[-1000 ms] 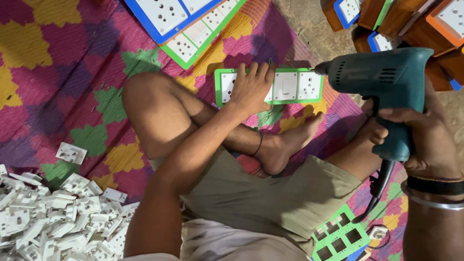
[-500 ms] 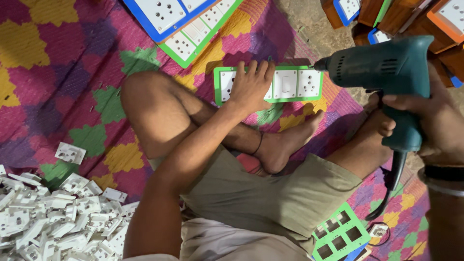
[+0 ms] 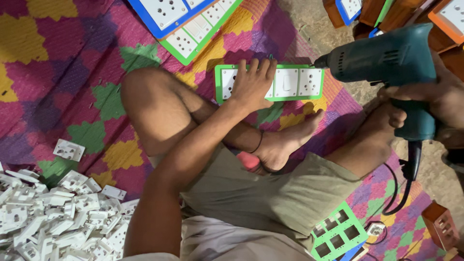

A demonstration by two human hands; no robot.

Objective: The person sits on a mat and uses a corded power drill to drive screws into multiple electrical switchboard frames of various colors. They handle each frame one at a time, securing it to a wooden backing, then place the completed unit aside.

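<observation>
Packages: none in view.
Labels: none legible or distinct on any item; the teal drill [image 3: 386,63] shows no readable sticker from this angle.
Signs: none in view.
Screens: none in view.
Note: the flat panels on the mat, such as the green-framed board [image 3: 290,82] and the blue-framed board [image 3: 169,14], are switch-and-socket plates, not displays or printed signs.
Note: the heap of white plastic parts [image 3: 53,217] at lower left lies loose, with no wrapper or carton around it.
</observation>
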